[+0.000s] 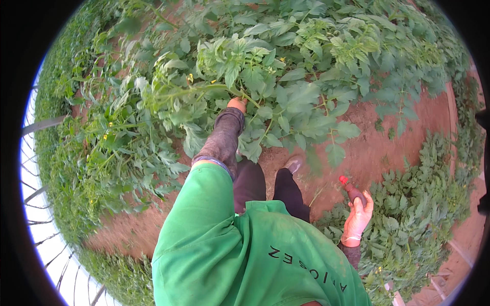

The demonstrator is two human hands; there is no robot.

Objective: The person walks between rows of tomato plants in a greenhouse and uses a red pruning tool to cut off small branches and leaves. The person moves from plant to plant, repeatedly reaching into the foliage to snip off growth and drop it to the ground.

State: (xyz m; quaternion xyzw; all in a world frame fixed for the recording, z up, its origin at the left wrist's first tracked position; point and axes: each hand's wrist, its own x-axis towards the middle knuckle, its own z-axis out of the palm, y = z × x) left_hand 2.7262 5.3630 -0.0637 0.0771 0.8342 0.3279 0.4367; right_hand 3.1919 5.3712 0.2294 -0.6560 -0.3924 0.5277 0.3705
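Note:
My left hand (238,104) reaches into a leafy tomato plant (254,78), close against a thick, bent green stem (222,88). Leaves and the stem cover its fingers, so I cannot see whether they grip anything. Off to my right side, my right hand (356,220) holds a small dark reddish-brown bottle (353,192) with a bright red tip (343,179). The bottle is tilted, its tip pointing away from me and slightly left. A thin translucent glove seems to cover this hand, with its edge at the wrist. A few yellow flowers (190,78) show near the stem.
Dense tomato foliage (329,34) spreads ahead and to the left. A lower row of plants (409,206) grows on the right. Bare reddish soil (402,126) runs between the rows, where my shoe (294,164) stands. A ribbed greenhouse wall (46,229) curves along the left.

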